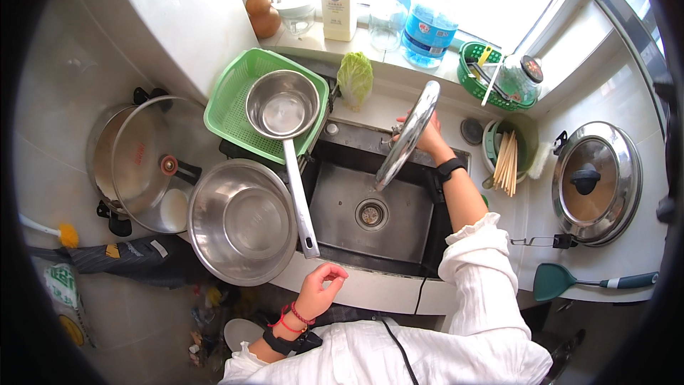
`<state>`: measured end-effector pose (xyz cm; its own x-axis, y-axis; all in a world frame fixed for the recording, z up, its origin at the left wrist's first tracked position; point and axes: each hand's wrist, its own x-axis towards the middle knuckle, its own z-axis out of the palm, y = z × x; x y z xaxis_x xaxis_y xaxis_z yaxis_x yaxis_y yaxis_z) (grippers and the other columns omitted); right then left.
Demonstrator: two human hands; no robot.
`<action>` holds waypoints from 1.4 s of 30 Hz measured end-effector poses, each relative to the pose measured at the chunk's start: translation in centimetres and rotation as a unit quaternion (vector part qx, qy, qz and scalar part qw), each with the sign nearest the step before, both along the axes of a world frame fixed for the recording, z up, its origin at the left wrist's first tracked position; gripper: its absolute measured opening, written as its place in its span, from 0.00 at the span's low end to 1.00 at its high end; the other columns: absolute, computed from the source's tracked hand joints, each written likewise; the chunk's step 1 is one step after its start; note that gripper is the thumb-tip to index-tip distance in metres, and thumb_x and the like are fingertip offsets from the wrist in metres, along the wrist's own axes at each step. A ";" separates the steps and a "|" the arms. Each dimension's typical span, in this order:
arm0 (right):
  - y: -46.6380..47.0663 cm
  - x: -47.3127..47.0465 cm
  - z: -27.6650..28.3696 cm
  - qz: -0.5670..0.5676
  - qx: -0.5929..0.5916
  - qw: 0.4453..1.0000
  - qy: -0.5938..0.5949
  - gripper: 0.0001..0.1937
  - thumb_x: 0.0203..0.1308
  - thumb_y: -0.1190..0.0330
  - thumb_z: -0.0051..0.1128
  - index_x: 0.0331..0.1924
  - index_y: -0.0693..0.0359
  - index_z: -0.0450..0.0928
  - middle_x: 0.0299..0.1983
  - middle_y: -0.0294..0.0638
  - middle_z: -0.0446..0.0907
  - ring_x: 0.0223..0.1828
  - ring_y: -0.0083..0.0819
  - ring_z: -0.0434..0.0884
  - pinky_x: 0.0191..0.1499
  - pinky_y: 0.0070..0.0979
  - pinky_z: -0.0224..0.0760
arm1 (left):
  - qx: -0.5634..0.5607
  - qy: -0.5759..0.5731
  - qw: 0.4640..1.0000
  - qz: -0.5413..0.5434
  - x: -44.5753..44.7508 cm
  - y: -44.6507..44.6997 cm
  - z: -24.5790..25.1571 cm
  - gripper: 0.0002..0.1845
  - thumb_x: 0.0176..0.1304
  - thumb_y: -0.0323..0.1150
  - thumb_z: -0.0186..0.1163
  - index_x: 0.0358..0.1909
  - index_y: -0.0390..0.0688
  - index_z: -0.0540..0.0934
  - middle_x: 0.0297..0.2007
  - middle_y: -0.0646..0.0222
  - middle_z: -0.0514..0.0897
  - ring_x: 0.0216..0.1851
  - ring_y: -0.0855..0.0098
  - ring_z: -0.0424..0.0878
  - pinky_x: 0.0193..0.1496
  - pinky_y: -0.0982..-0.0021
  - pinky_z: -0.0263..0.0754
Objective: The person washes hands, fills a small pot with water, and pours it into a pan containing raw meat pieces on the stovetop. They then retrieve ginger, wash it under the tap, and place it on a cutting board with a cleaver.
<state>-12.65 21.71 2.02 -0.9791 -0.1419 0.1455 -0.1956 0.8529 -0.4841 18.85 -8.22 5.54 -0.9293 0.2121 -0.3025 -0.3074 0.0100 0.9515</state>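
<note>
My right hand [429, 136] reaches over the sink's back rim to the chrome faucet [414, 131], its fingers around the lower part near the handle. The tall curved spout hides much of that grip. Below lies the dark sink [334, 198] with a round drain strainer [371, 214]. My left hand [318, 289] hovers by the front counter edge, fingers loosely curled and holding nothing. Just above it is the handle end of a steel saucepan [283, 104], which rests in a green plastic basket [227, 99]. A wide steel basin [243, 222] stands left of the sink.
Left is a pot with a glass lid [144, 171]. A cabbage piece [355, 80] leans behind the sink; bottles [430, 32] line the windowsill. To the right are chopsticks [506, 163] in a holder, a lidded pan [593, 182] and a green spatula [556, 282].
</note>
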 end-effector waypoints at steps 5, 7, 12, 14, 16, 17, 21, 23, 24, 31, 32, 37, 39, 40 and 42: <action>0.6 0.1 -0.1 0.004 -0.170 0.985 -0.042 0.09 0.42 0.66 0.71 0.29 0.55 0.83 0.34 0.39 0.83 0.42 0.40 0.79 0.49 0.36 0.69 | -0.013 -0.003 1.000 -0.004 -0.1 -0.6 -0.2 0.04 0.59 0.22 0.57 0.36 0.36 0.78 0.36 0.69 0.81 0.39 0.77 0.79 0.46 0.76 0.73; 0.5 0.2 -0.1 0.006 -0.133 0.991 -0.021 0.10 0.42 0.66 0.70 0.31 0.56 0.83 0.32 0.39 0.83 0.38 0.39 0.80 0.46 0.35 0.71 | -0.007 -0.010 1.000 -0.009 -0.3 -0.7 -0.5 0.04 0.60 0.22 0.57 0.36 0.36 0.78 0.36 0.70 0.81 0.39 0.77 0.79 0.46 0.76 0.73; -0.1 0.8 0.5 -0.004 -0.127 0.992 -0.021 0.12 0.46 0.77 0.59 0.38 0.61 0.83 0.33 0.50 0.83 0.39 0.45 0.83 0.43 0.34 0.75 | 0.004 -0.015 1.000 -0.011 -0.9 -0.6 -0.9 0.04 0.60 0.22 0.57 0.36 0.36 0.78 0.35 0.70 0.80 0.39 0.78 0.78 0.46 0.76 0.73; -0.5 0.9 0.7 -0.014 -0.137 0.990 -0.016 0.12 0.43 0.74 0.64 0.36 0.60 0.83 0.31 0.46 0.83 0.37 0.41 0.83 0.40 0.32 0.75 | 0.007 -0.011 1.000 -0.015 -1.1 -0.6 -0.9 0.04 0.60 0.22 0.57 0.36 0.36 0.78 0.35 0.70 0.80 0.39 0.78 0.78 0.46 0.76 0.72; -1.0 0.9 0.8 -0.030 -0.134 0.990 -0.012 0.15 0.40 0.70 0.73 0.36 0.58 0.82 0.28 0.39 0.83 0.34 0.32 0.83 0.37 0.28 0.74 | 0.009 -0.010 1.000 -0.023 -1.3 -0.5 -0.9 0.04 0.60 0.22 0.57 0.36 0.36 0.78 0.35 0.71 0.80 0.39 0.78 0.78 0.46 0.76 0.72; -1.2 1.1 0.8 -0.039 -0.122 0.992 0.004 0.14 0.40 0.68 0.73 0.35 0.57 0.82 0.26 0.37 0.83 0.32 0.32 0.83 0.36 0.29 0.73 | 0.011 -0.011 1.000 -0.027 -1.4 -0.4 -0.9 0.04 0.60 0.22 0.57 0.36 0.36 0.78 0.35 0.71 0.80 0.39 0.78 0.78 0.46 0.77 0.72; -2.2 1.9 0.6 -0.109 -0.064 0.992 0.027 0.14 0.40 0.62 0.73 0.34 0.53 0.84 0.24 0.34 0.82 0.32 0.34 0.81 0.42 0.31 0.69 | -0.003 -0.021 0.999 -0.034 -1.2 -0.2 -0.7 0.04 0.60 0.23 0.57 0.36 0.36 0.77 0.35 0.71 0.80 0.39 0.78 0.78 0.46 0.77 0.72; -2.5 2.0 0.2 -0.131 -0.018 0.991 0.038 0.14 0.39 0.61 0.73 0.33 0.50 0.84 0.25 0.32 0.82 0.36 0.33 0.80 0.47 0.33 0.66 | 0.003 -0.009 0.999 -0.035 -1.0 -0.2 -0.5 0.04 0.60 0.23 0.57 0.36 0.36 0.77 0.35 0.70 0.80 0.39 0.78 0.78 0.46 0.76 0.73; -2.5 1.8 -0.1 -0.138 0.006 0.989 0.044 0.14 0.39 0.61 0.73 0.33 0.49 0.84 0.25 0.30 0.82 0.38 0.32 0.80 0.50 0.34 0.64 | -0.002 -0.001 0.999 -0.035 -0.9 -0.3 -0.3 0.04 0.60 0.23 0.57 0.36 0.36 0.78 0.35 0.70 0.80 0.39 0.77 0.79 0.46 0.76 0.73; -1.4 0.5 -3.8 -0.158 -0.124 0.978 0.052 0.13 0.34 0.64 0.70 0.27 0.60 0.81 0.34 0.46 0.79 0.44 0.44 0.77 0.47 0.39 0.69 | -0.043 -0.008 0.998 0.049 2.0 -1.5 0.6 0.04 0.60 0.23 0.57 0.36 0.36 0.78 0.35 0.69 0.81 0.39 0.76 0.79 0.46 0.75 0.74; -1.0 0.4 -4.1 -0.144 -0.101 0.984 0.037 0.14 0.35 0.65 0.70 0.28 0.61 0.81 0.36 0.47 0.80 0.43 0.45 0.78 0.47 0.39 0.70 | -0.043 0.003 0.997 0.068 2.8 -1.8 0.7 0.04 0.60 0.23 0.57 0.36 0.36 0.78 0.35 0.69 0.81 0.39 0.77 0.79 0.46 0.75 0.74; 0.4 0.5 -3.9 -0.011 -0.198 0.978 0.065 0.28 0.38 0.63 0.78 0.45 0.64 0.77 0.42 0.39 0.80 0.41 0.28 0.79 0.45 0.29 0.73 | -0.048 -0.019 0.981 0.186 7.0 -3.8 0.3 0.03 0.61 0.22 0.56 0.37 0.37 0.77 0.34 0.71 0.81 0.37 0.80 0.78 0.44 0.78 0.73; 1.2 1.0 -3.5 0.054 -0.190 0.976 0.088 0.31 0.37 0.64 0.79 0.47 0.66 0.75 0.43 0.41 0.80 0.43 0.30 0.77 0.47 0.29 0.72 | -0.046 -0.042 0.972 0.228 8.9 -4.9 0.4 0.02 0.63 0.22 0.55 0.36 0.37 0.76 0.33 0.73 0.80 0.36 0.82 0.77 0.44 0.79 0.72; 1.7 1.0 -3.3 0.044 -0.121 0.986 0.102 0.29 0.35 0.66 0.78 0.43 0.69 0.75 0.33 0.43 0.82 0.35 0.30 0.81 0.40 0.30 0.73 | -0.042 -0.039 0.967 0.247 9.9 -5.6 0.5 0.02 0.63 0.22 0.55 0.36 0.38 0.76 0.33 0.74 0.80 0.37 0.82 0.77 0.44 0.80 0.72; 2.9 1.9 -3.1 -0.012 -0.142 0.986 0.092 0.27 0.42 0.65 0.73 0.47 0.70 0.75 0.40 0.49 0.83 0.43 0.38 0.82 0.48 0.33 0.72 | -0.030 -0.025 0.958 0.283 11.8 -7.2 0.7 0.03 0.62 0.22 0.55 0.36 0.38 0.76 0.33 0.74 0.80 0.37 0.82 0.77 0.44 0.80 0.72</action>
